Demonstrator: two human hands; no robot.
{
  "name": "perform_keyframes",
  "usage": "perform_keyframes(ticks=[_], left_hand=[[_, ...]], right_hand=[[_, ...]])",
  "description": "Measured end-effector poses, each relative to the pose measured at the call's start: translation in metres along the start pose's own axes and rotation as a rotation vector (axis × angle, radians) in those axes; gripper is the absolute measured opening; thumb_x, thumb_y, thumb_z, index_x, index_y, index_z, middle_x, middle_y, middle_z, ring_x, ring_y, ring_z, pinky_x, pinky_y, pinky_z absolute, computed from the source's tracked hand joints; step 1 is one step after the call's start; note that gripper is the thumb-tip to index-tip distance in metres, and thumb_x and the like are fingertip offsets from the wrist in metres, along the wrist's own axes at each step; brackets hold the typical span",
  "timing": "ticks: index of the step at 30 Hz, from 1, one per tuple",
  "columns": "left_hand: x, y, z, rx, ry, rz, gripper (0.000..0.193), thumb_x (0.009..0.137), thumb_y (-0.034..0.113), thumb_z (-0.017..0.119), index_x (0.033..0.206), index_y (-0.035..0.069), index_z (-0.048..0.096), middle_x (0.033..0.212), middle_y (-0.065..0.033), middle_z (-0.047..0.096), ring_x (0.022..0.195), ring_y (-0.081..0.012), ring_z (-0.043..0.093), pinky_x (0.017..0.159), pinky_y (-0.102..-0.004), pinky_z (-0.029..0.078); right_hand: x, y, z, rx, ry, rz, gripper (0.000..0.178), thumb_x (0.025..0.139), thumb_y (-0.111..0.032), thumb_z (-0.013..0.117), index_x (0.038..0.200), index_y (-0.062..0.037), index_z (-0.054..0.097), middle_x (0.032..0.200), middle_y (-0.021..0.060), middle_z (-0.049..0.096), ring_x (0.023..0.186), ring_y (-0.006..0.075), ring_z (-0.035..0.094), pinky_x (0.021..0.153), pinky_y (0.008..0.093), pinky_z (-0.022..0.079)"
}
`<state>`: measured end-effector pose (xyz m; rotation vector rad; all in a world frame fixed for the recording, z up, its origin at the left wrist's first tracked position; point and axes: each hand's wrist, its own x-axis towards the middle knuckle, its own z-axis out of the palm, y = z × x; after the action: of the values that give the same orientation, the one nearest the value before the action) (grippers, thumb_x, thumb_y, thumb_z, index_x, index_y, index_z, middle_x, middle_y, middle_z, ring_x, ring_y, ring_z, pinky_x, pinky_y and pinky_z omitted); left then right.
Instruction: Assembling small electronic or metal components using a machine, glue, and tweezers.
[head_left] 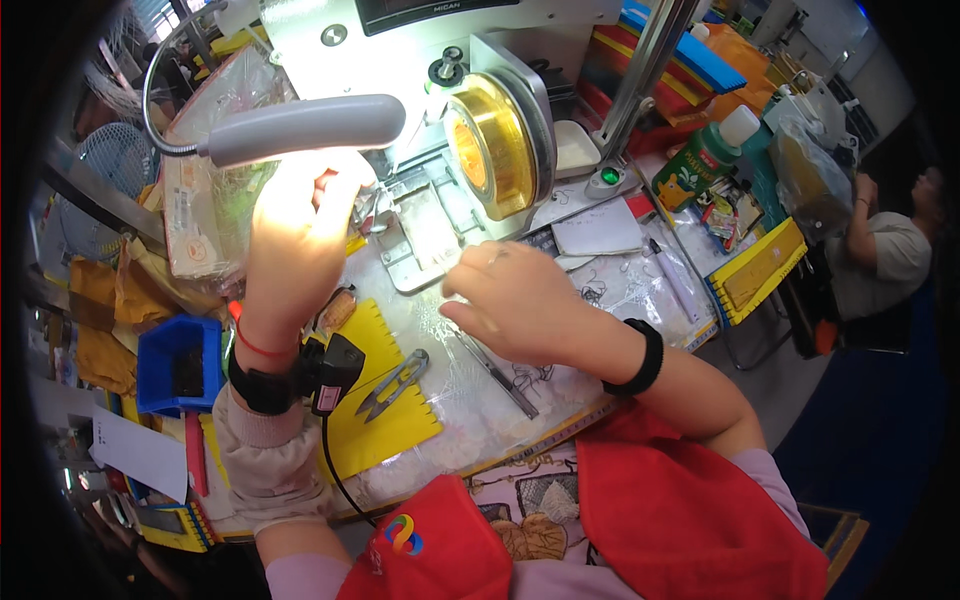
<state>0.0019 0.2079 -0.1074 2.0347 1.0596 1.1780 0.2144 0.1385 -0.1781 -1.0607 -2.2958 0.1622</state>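
Under the bright light of a grey gooseneck lamp (305, 130), my left hand (300, 220) is closed, its fingers bent together beside a small metal fixture (412, 262). The glare hides what they hold, if anything. My right hand (515, 300) lies at the fixture's near right side with its fingers curled in; whatever is in them is hidden. Behind it, a roll of amber tape (512, 140) is mounted on the machine (300, 35). Tweezers (497, 378) lie on the table below my right hand. Thread snips (393, 385) rest on a yellow board (385, 440).
A blue bin (150, 370) and a plastic-wrapped box (195, 215) stand at the left. Toward the right are a white pad (600, 230), a purple pen (675, 282), a green canister (690, 165) and a yellow tray (757, 272). Another person (885, 250) sits farther right.
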Motion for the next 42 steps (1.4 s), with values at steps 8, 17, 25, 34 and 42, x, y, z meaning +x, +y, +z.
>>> perform_keyframes(ticks=[8, 17, 25, 34, 42], left_hand=[[0.008, -0.024, -0.003, 0.230, -0.016, 0.311, 0.014, 0.095, 0.005, 0.052, 0.097, -0.001, 0.065, 0.091, -0.0100, 0.065, 0.081, -0.0191, 0.063, 0.076, -0.0304, 0.050], [0.010, -0.030, 0.002, -0.339, 0.018, -0.102, 0.015, 0.094, 0.009, 0.055, 0.097, -0.002, 0.066, 0.090, -0.0064, 0.066, 0.081, -0.0119, 0.060, 0.074, -0.0261, 0.049], [0.013, -0.011, 0.015, -0.210, 0.042, -0.124, 0.012, 0.089, 0.003, 0.059, 0.098, 0.002, 0.067, 0.091, -0.0069, 0.067, 0.079, -0.0161, 0.063, 0.070, -0.0284, 0.050], [-0.005, -0.007, 0.018, -0.154, 0.052, 0.094, 0.007, 0.092, 0.001, 0.056, 0.094, -0.001, 0.062, 0.087, -0.0018, 0.059, 0.077, -0.0079, 0.054, 0.067, -0.0227, 0.044], [-0.018, -0.014, 0.011, 0.013, -0.023, 0.202, 0.007, 0.091, -0.002, 0.053, 0.092, -0.001, 0.060, 0.090, -0.0041, 0.057, 0.083, -0.0112, 0.054, 0.076, -0.0250, 0.044]], right_hand=[[0.004, -0.002, -0.020, 0.168, 0.408, -0.271, 0.015, 0.079, -0.009, 0.064, 0.094, -0.0043, 0.064, 0.091, 0.0106, 0.059, 0.073, 0.0257, 0.058, 0.062, 0.0373, 0.047], [0.003, -0.007, -0.009, 0.061, 0.407, -0.206, 0.019, 0.076, -0.010, 0.072, 0.091, -0.0082, 0.060, 0.090, 0.0075, 0.054, 0.075, 0.0253, 0.057, 0.066, 0.0370, 0.045], [-0.022, -0.028, -0.003, -0.141, -0.053, 0.115, 0.038, 0.080, -0.006, 0.060, 0.118, -0.0082, 0.060, 0.106, 0.0141, 0.057, 0.094, 0.0323, 0.058, 0.080, 0.0410, 0.048], [-0.071, -0.075, -0.015, 0.538, -0.229, -0.197, 0.029, 0.081, -0.013, 0.058, 0.109, -0.0043, 0.055, 0.094, 0.0125, 0.055, 0.083, 0.0307, 0.061, 0.069, 0.0403, 0.050], [-0.079, -0.069, -0.012, 0.512, -0.217, -0.178, 0.026, 0.081, -0.015, 0.064, 0.105, -0.0067, 0.060, 0.090, 0.0087, 0.058, 0.073, 0.0287, 0.061, 0.063, 0.0398, 0.050]])
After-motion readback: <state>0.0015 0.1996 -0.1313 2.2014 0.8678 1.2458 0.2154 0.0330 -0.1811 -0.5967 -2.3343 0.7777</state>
